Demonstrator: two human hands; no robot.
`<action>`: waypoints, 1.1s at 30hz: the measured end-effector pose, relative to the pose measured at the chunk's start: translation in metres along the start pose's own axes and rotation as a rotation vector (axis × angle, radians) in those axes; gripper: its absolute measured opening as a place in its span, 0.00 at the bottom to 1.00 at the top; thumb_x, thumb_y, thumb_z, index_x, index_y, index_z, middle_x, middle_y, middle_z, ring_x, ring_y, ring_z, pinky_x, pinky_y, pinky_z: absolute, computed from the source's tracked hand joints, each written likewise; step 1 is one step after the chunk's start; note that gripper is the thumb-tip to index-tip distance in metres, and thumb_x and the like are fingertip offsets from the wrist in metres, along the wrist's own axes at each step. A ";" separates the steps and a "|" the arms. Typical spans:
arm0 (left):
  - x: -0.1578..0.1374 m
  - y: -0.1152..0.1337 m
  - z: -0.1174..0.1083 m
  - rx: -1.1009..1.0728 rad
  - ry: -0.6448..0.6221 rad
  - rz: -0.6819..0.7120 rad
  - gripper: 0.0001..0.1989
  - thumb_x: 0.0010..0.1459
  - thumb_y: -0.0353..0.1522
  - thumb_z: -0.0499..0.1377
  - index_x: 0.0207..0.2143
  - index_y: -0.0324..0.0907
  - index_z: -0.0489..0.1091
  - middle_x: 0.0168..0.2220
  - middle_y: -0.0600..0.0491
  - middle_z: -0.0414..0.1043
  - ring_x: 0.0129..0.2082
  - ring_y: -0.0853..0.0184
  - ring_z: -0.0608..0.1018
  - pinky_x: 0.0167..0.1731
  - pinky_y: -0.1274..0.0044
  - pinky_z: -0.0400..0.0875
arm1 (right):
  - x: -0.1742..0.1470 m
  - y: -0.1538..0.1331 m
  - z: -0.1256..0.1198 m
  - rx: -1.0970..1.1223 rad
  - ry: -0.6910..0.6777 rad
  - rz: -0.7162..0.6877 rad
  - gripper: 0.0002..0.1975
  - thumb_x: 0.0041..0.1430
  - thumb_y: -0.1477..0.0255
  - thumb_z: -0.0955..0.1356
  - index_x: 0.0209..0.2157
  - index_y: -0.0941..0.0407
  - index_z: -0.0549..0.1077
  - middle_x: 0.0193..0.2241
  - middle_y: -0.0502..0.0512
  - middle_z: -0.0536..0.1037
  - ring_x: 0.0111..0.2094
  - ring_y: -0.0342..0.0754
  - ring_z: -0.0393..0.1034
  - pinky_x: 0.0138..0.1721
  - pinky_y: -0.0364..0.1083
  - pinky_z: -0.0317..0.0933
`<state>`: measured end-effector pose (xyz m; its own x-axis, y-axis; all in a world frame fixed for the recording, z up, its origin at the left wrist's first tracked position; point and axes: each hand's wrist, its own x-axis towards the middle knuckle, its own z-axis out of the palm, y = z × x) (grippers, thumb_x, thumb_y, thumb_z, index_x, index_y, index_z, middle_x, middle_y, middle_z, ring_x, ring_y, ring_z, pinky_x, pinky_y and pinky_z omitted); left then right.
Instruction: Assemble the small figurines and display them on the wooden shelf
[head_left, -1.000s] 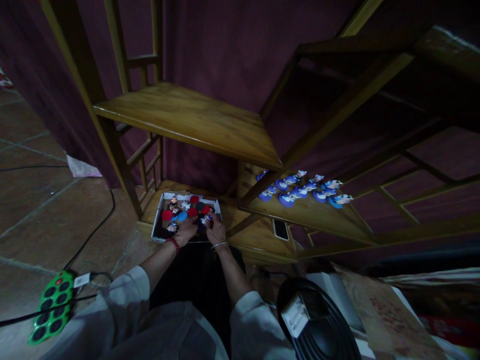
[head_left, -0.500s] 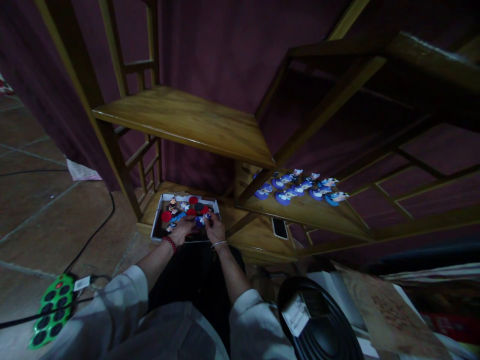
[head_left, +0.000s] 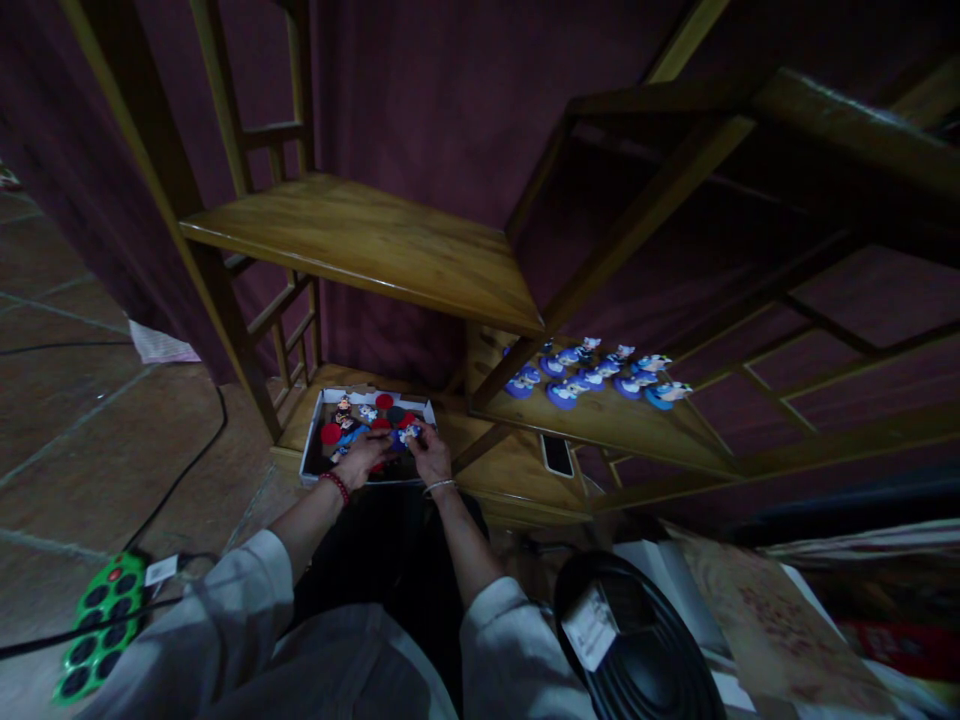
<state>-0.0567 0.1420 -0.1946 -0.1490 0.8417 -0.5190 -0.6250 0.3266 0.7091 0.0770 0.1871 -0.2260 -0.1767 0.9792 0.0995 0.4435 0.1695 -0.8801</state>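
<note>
Between my two hands is a small figurine (head_left: 409, 436) in white and purple, held just above a shallow white-edged box (head_left: 306, 452). My left hand (head_left: 364, 455) grips it from the left at its purple base, wearing a red bead bracelet. On the other side my right hand (head_left: 431, 455), with a pale bangle at the wrist, pinches its upper part. Inside the box lie more figurines (head_left: 343, 405), red discs (head_left: 331, 434), a dark grey disc (head_left: 396, 412) and a blue piece (head_left: 352, 436). The box's near side is partly covered by my hands.
Several purple- and blue-based figurines (head_left: 566, 388) stand on a raised wooden shelf (head_left: 615, 428) to the right. A phone (head_left: 557, 455) lies on the lower board. Above the box juts another shelf (head_left: 367, 250). A green power strip (head_left: 101, 625) and coiled black hose-like bundle (head_left: 645, 650) flank me.
Both hands stay on the figurine, which has barely shifted. The whole view has slid slightly as my head moved.
</note>
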 end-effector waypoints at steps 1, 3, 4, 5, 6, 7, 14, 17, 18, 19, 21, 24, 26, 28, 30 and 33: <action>0.000 0.000 0.000 -0.009 -0.006 -0.001 0.05 0.47 0.19 0.59 0.28 0.34 0.69 0.28 0.49 0.72 0.29 0.70 0.75 0.35 0.75 0.73 | 0.001 0.001 0.000 0.019 0.001 0.004 0.18 0.49 0.66 0.65 0.44 0.52 0.69 0.31 0.47 0.75 0.32 0.43 0.69 0.37 0.43 0.63; 0.001 0.000 -0.002 -0.025 -0.026 0.003 0.05 0.47 0.19 0.58 0.27 0.34 0.69 0.28 0.49 0.72 0.29 0.70 0.75 0.36 0.75 0.73 | 0.001 0.003 0.001 0.058 0.001 0.010 0.18 0.49 0.66 0.66 0.44 0.52 0.69 0.31 0.47 0.75 0.31 0.43 0.69 0.37 0.43 0.64; 0.002 0.000 -0.002 -0.033 -0.041 0.006 0.04 0.48 0.19 0.58 0.27 0.34 0.69 0.28 0.50 0.72 0.29 0.70 0.75 0.36 0.75 0.73 | 0.002 0.004 0.001 0.077 0.002 0.010 0.18 0.48 0.66 0.66 0.43 0.52 0.69 0.31 0.48 0.76 0.31 0.43 0.69 0.37 0.43 0.64; 0.003 -0.001 -0.003 -0.041 -0.054 0.011 0.04 0.48 0.19 0.58 0.27 0.34 0.69 0.28 0.50 0.72 0.29 0.70 0.75 0.36 0.75 0.73 | 0.002 0.003 0.001 0.093 0.002 0.009 0.18 0.48 0.66 0.66 0.43 0.53 0.69 0.31 0.48 0.76 0.31 0.43 0.69 0.37 0.43 0.64; 0.004 -0.001 -0.005 -0.049 -0.067 0.016 0.04 0.48 0.20 0.58 0.26 0.34 0.69 0.28 0.50 0.72 0.28 0.70 0.75 0.36 0.75 0.73 | 0.002 0.003 0.001 0.104 0.000 0.008 0.18 0.48 0.66 0.66 0.43 0.53 0.69 0.31 0.48 0.76 0.31 0.43 0.70 0.37 0.43 0.64; 0.005 -0.002 -0.006 -0.056 -0.078 0.020 0.04 0.48 0.20 0.58 0.26 0.34 0.69 0.27 0.50 0.72 0.28 0.70 0.75 0.36 0.75 0.73 | 0.002 0.002 0.001 0.108 -0.003 0.007 0.18 0.48 0.66 0.66 0.43 0.53 0.69 0.31 0.48 0.76 0.31 0.43 0.70 0.37 0.43 0.64; 0.011 -0.007 -0.010 -0.096 -0.131 0.025 0.03 0.48 0.20 0.59 0.25 0.34 0.69 0.26 0.50 0.71 0.28 0.71 0.75 0.36 0.74 0.73 | -0.001 -0.006 -0.002 0.093 -0.007 0.004 0.18 0.49 0.68 0.65 0.44 0.53 0.69 0.31 0.48 0.76 0.31 0.43 0.70 0.37 0.43 0.65; 0.009 -0.006 -0.008 -0.102 -0.111 0.019 0.04 0.48 0.20 0.59 0.24 0.34 0.69 0.25 0.52 0.70 0.27 0.72 0.74 0.35 0.74 0.73 | -0.002 -0.007 -0.003 0.076 -0.002 -0.018 0.17 0.49 0.68 0.65 0.43 0.52 0.70 0.31 0.47 0.76 0.31 0.43 0.70 0.37 0.43 0.65; 0.008 -0.005 -0.008 -0.101 -0.109 0.018 0.05 0.48 0.20 0.59 0.23 0.34 0.69 0.25 0.52 0.69 0.26 0.72 0.74 0.35 0.74 0.73 | -0.002 -0.007 -0.003 0.072 -0.001 -0.022 0.16 0.49 0.69 0.65 0.42 0.52 0.70 0.30 0.47 0.76 0.32 0.43 0.70 0.37 0.43 0.65; 0.007 -0.004 -0.007 -0.102 -0.110 0.018 0.05 0.48 0.20 0.58 0.23 0.34 0.69 0.24 0.53 0.69 0.26 0.72 0.74 0.35 0.74 0.73 | -0.002 -0.007 -0.003 0.072 0.000 -0.024 0.16 0.48 0.69 0.65 0.42 0.52 0.70 0.30 0.47 0.76 0.32 0.43 0.70 0.37 0.43 0.65; 0.006 -0.003 -0.006 -0.105 -0.113 0.020 0.05 0.48 0.19 0.58 0.23 0.34 0.68 0.25 0.53 0.69 0.26 0.72 0.74 0.36 0.74 0.73 | -0.002 -0.007 -0.003 0.083 -0.001 -0.024 0.16 0.48 0.69 0.65 0.42 0.51 0.70 0.31 0.47 0.76 0.32 0.43 0.70 0.37 0.43 0.65; 0.006 -0.003 -0.006 -0.108 -0.115 0.014 0.06 0.49 0.19 0.57 0.24 0.34 0.68 0.25 0.52 0.70 0.27 0.72 0.74 0.36 0.75 0.73 | -0.002 -0.007 -0.003 0.131 -0.017 -0.016 0.18 0.48 0.69 0.65 0.43 0.52 0.70 0.32 0.48 0.76 0.33 0.44 0.70 0.39 0.44 0.65; 0.007 -0.004 -0.007 -0.111 -0.121 0.009 0.05 0.49 0.19 0.57 0.24 0.34 0.68 0.26 0.52 0.70 0.28 0.72 0.74 0.36 0.74 0.73 | -0.001 -0.007 -0.003 0.165 -0.035 -0.005 0.19 0.48 0.68 0.66 0.44 0.53 0.69 0.34 0.49 0.76 0.35 0.44 0.71 0.40 0.44 0.64; 0.009 -0.005 -0.008 -0.115 -0.136 0.010 0.05 0.49 0.19 0.57 0.25 0.34 0.68 0.27 0.52 0.70 0.28 0.71 0.75 0.36 0.74 0.73 | -0.001 -0.007 -0.003 0.199 -0.043 -0.001 0.19 0.48 0.69 0.66 0.44 0.54 0.68 0.35 0.50 0.76 0.36 0.45 0.71 0.42 0.45 0.64; 0.010 -0.006 -0.010 -0.124 -0.147 0.013 0.05 0.49 0.19 0.58 0.25 0.34 0.68 0.27 0.52 0.70 0.28 0.71 0.75 0.36 0.74 0.73 | -0.001 -0.007 -0.002 0.224 -0.039 -0.005 0.19 0.47 0.70 0.66 0.44 0.54 0.68 0.35 0.50 0.76 0.37 0.45 0.71 0.42 0.45 0.64; 0.012 -0.007 -0.010 -0.139 -0.142 0.007 0.05 0.49 0.19 0.58 0.25 0.35 0.68 0.27 0.53 0.70 0.28 0.72 0.74 0.36 0.75 0.73 | -0.002 -0.006 -0.002 0.205 -0.031 -0.006 0.19 0.47 0.70 0.65 0.44 0.55 0.67 0.35 0.50 0.76 0.36 0.45 0.71 0.42 0.45 0.64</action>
<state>-0.0618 0.1449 -0.2109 -0.0500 0.8993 -0.4344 -0.7253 0.2664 0.6349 0.0759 0.1842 -0.2198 -0.2069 0.9739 0.0933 0.2544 0.1457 -0.9561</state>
